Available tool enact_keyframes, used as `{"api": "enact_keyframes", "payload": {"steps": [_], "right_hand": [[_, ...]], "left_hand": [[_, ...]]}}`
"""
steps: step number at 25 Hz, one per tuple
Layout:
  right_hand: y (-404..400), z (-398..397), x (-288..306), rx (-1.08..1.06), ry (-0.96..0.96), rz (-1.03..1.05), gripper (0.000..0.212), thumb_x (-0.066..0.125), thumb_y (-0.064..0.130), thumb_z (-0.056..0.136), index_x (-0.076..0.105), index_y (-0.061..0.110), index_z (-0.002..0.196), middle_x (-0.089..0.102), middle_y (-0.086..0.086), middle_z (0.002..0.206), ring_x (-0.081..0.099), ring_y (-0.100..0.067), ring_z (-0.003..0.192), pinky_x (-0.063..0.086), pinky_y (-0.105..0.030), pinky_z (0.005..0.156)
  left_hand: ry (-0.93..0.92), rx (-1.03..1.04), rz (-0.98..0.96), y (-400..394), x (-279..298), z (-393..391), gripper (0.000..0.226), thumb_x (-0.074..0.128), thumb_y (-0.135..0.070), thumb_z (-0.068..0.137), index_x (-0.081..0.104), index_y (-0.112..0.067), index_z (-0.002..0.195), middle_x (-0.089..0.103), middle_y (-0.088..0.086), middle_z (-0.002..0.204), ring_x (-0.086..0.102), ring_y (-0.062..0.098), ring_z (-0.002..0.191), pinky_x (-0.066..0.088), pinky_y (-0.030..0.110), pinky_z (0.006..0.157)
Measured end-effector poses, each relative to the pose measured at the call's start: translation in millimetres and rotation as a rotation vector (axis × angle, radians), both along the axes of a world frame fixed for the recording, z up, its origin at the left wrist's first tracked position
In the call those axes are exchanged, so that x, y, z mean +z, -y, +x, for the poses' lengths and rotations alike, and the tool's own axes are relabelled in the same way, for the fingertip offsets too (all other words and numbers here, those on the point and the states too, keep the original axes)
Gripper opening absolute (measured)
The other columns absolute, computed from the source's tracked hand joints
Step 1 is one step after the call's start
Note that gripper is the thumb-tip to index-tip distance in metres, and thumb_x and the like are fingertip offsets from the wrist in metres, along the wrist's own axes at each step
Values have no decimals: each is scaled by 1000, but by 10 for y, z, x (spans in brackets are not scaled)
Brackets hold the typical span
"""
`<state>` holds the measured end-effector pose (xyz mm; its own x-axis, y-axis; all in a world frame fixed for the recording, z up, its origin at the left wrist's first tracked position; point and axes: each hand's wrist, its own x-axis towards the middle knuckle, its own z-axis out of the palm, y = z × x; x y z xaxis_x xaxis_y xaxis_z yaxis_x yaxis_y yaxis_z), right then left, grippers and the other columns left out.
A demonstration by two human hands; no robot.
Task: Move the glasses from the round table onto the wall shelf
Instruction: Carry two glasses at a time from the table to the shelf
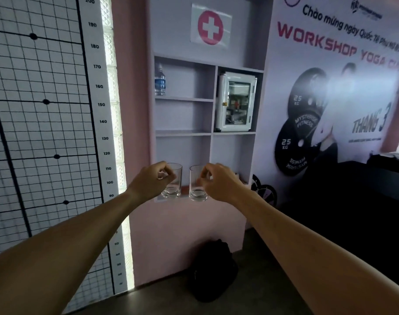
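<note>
Two clear straight-sided glasses stand upright side by side at the front edge of the lowest compartment of the white wall shelf (182,133). My left hand (151,180) pinches the rim of the left glass (174,185) with fingertips. My right hand (219,181) pinches the rim of the right glass (197,189) the same way. Both arms reach forward from the bottom of the view. The round table is out of view.
A water bottle (160,81) stands in the top left compartment. A small white glass-door cabinet (237,102) fills the upper right one. A black bag (213,269) lies on the floor below the shelf. A height chart (46,110) covers the left wall, a poster (330,98) the right.
</note>
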<state>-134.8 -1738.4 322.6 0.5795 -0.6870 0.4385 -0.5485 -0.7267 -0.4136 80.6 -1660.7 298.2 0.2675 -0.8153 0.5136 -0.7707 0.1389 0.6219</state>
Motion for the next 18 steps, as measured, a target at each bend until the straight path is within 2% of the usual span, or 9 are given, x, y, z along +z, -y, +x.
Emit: {"api": "enact_keyframes", "payload": {"steps": [4,11,13,18], "right_hand": [[830,156,96,63,30,2,13,65,33,87,65,20,89,66,-3,95,61,-24,88,53,-38,78],[1905,624,154,150,69,-18,11,64,34,89,57,27,85,60,0,95,56,-17,83,37,-24,62],[2206,828,182,156,72,-31,10,64,35,89,58,26,88,61,-1,97,57,-17,85,38,-26,65],[2906,1389,323,157,91,-62,10,62,35,90,59,25,88,63,-1,101,58,-20,90,46,-33,75]], "left_hand": [[4,58,-16,635,113,90,10,69,-30,90,66,-21,89,71,-9,90,68,16,96,46,23,73],[-21,154,-26,1528,220,507,10,67,-31,90,65,-21,89,72,-3,97,67,16,98,44,26,73],[-12,163,-44,1817,235,684,11,67,-30,91,66,-19,91,72,-2,98,67,17,99,46,27,74],[20,160,-82,2538,363,1168,12,66,-28,92,66,-16,93,71,0,99,68,20,100,55,39,86]]}}
